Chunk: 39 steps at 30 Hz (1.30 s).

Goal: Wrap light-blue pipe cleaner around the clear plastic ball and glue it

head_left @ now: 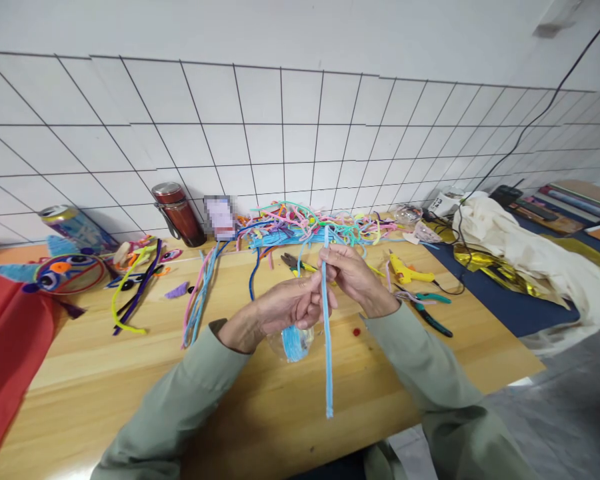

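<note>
A light blue pipe cleaner (pixel 329 360) hangs upright in front of me, its lower end free above the table. My right hand (pixel 355 277) pinches it near the top between thumb and fingers. My left hand (pixel 290 305) is closed, its thumb and fingertips meeting at the same strip just below; some of its fingers curl behind. Under my left hand, a clear plastic piece with light blue strips (pixel 295 343) on it rests on the tabletop, partly hidden by that hand. A small red bit (pixel 357 331) lies to the right of the hanging strip.
Behind my hands lies a pile of coloured pipe cleaners (pixel 285 237), with pliers (pixel 291 261) in front. A yellow glue gun (pixel 411 272) and green-handled cutters (pixel 433 315) lie right. Left stand a red flask (pixel 180 215) and a leaning can (pixel 77 227); a decorated craft piece (pixel 70 273) lies nearby.
</note>
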Each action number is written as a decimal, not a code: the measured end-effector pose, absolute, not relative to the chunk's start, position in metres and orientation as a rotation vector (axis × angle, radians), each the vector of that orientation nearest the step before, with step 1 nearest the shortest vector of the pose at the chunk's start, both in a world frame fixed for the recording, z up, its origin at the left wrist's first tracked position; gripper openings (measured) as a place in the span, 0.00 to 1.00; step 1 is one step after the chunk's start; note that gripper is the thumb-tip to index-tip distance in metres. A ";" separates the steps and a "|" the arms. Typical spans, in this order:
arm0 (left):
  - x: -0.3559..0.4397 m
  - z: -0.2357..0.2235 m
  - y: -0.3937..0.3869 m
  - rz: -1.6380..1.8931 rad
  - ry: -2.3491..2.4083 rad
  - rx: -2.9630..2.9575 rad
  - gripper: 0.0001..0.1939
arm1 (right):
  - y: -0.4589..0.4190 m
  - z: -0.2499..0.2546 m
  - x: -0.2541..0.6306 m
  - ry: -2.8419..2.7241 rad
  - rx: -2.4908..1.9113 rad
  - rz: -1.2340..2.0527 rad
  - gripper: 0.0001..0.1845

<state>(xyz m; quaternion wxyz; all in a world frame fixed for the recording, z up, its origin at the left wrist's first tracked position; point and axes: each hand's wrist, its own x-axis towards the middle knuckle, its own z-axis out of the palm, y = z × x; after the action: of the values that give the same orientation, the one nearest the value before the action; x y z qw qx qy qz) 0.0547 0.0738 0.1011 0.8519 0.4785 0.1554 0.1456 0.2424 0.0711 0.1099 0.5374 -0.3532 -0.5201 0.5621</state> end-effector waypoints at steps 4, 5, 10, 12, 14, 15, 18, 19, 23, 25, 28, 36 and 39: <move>0.051 0.107 0.067 0.267 0.357 1.132 0.32 | 0.072 0.111 0.242 -1.217 -0.856 1.343 0.28; 0.051 0.110 0.066 0.261 0.363 1.156 0.32 | 0.072 0.112 0.242 -1.212 -0.862 1.341 0.28; 0.046 0.121 0.061 0.215 0.403 1.309 0.33 | 0.076 0.110 0.245 -1.183 -0.887 1.296 0.27; 0.043 0.127 0.057 0.248 0.486 1.416 0.35 | 0.077 0.109 0.246 -1.171 -0.896 1.284 0.27; 0.039 0.133 0.053 0.318 0.597 1.539 0.34 | 0.079 0.107 0.248 -1.163 -0.899 1.267 0.27; 0.037 0.135 0.050 0.364 0.653 1.603 0.33 | 0.079 0.106 0.248 -1.162 -0.901 1.252 0.27; 0.034 0.141 0.044 0.514 0.781 1.794 0.29 | 0.080 0.105 0.249 -1.174 -0.912 1.205 0.27; 0.033 0.142 0.044 0.551 0.810 1.853 0.28 | 0.081 0.104 0.249 -1.180 -0.915 1.194 0.27; 0.033 0.143 0.046 0.617 0.891 2.031 0.25 | 0.081 0.104 0.248 -1.202 -0.914 1.192 0.28; 0.032 0.144 0.048 0.626 0.911 2.080 0.24 | 0.081 0.104 0.248 -1.213 -0.923 1.198 0.29; 0.028 0.147 0.052 0.598 0.924 2.132 0.21 | 0.081 0.104 0.249 -1.236 -0.932 1.199 0.28; 0.014 0.153 0.056 0.442 0.788 2.132 0.24 | 0.081 0.103 0.250 -1.339 -0.959 1.181 0.30; 0.010 0.155 0.060 0.404 0.779 2.114 0.26 | 0.080 0.104 0.250 -1.377 -0.965 1.164 0.30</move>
<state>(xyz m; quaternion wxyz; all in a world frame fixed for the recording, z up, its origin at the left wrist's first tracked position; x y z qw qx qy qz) 0.0105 0.0598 0.1554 0.4135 0.8410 0.3097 0.1606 0.2503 0.0799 0.1039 0.5210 -0.4028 -0.5747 0.4858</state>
